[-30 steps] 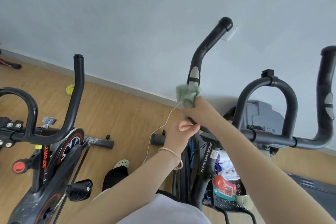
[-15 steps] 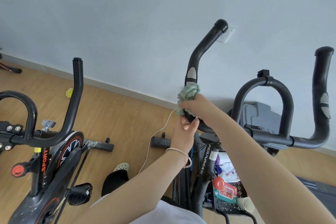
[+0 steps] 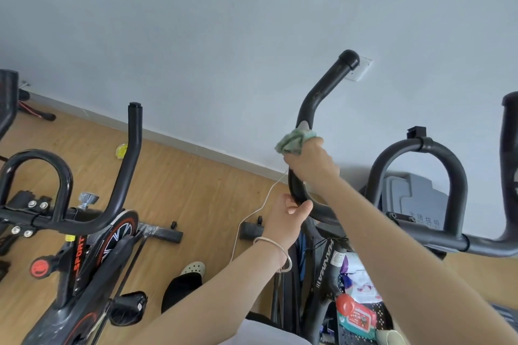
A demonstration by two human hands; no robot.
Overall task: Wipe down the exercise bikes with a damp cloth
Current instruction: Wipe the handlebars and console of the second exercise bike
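Our right hand (image 3: 311, 166) clamps the crumpled pale-green cloth (image 3: 293, 143) round the black curved tubular handlebar (image 3: 322, 89), just under its small grey pad (image 3: 303, 124); our left hand (image 3: 288, 214) grips the bar's lower bend beneath

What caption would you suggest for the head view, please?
Right hand wipes the bike handlebar with a green cloth; left hand steadies it.

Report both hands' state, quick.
Left hand: grips the handlebar.
Right hand: holds the cloth wrapped around the handlebar.
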